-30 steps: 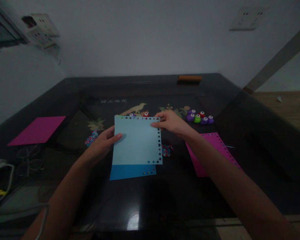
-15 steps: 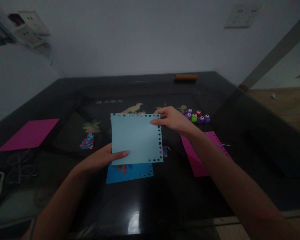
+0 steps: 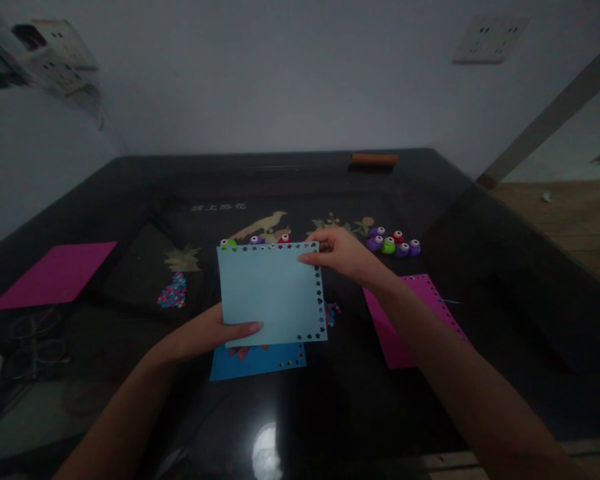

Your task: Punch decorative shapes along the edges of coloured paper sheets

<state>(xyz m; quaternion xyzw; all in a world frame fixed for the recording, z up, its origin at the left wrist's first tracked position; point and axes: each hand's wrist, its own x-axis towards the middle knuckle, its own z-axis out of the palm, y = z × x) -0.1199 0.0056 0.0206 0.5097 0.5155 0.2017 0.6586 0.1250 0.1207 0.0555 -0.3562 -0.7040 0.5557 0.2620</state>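
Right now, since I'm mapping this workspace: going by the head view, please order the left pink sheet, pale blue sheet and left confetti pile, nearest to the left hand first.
1. Pale blue sheet: held in the left hand.
2. Left confetti pile: to that hand's left and beyond it.
3. Left pink sheet: farther out, on the far left.

2 arms (image 3: 445,350) extend forward; left grip (image 3: 223,329) pinches below right grip (image 3: 337,252).

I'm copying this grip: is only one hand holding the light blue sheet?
No, the left hand grips the light blue sheet at lower left, the right hand at upper right.
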